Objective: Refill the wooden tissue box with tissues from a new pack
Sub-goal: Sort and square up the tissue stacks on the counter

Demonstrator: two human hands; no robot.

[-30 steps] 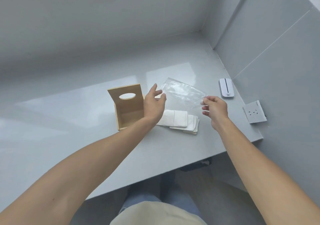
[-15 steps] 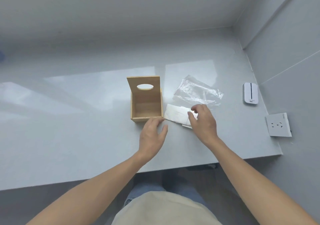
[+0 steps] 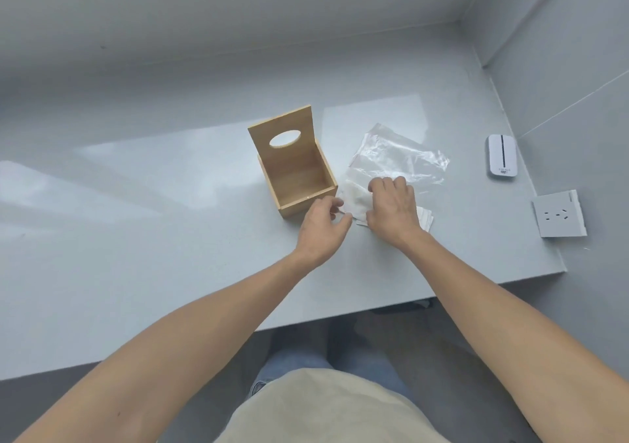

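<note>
The wooden tissue box (image 3: pixel 299 184) stands on the grey counter with its lid, which has an oval hole, tipped up at the back; its inside looks bare. Just right of it lies a stack of white tissues (image 3: pixel 355 199). My right hand (image 3: pixel 391 207) rests on top of the stack, fingers curled over its far edge. My left hand (image 3: pixel 321 226) pinches the stack's near left corner, close to the box's front right corner. The clear plastic wrapper (image 3: pixel 396 156) lies flat behind the tissues.
A white pocket device (image 3: pixel 501 156) and a loose white wall socket plate (image 3: pixel 558 218) lie at the counter's right end beside the side wall. The counter's front edge (image 3: pixel 408 304) runs close below my forearms. A wall backs the counter.
The wrapper, held up in both hands a second ago, now lies on the counter. Both hands have come down onto the tissue stack, the left one reaching its corner.
</note>
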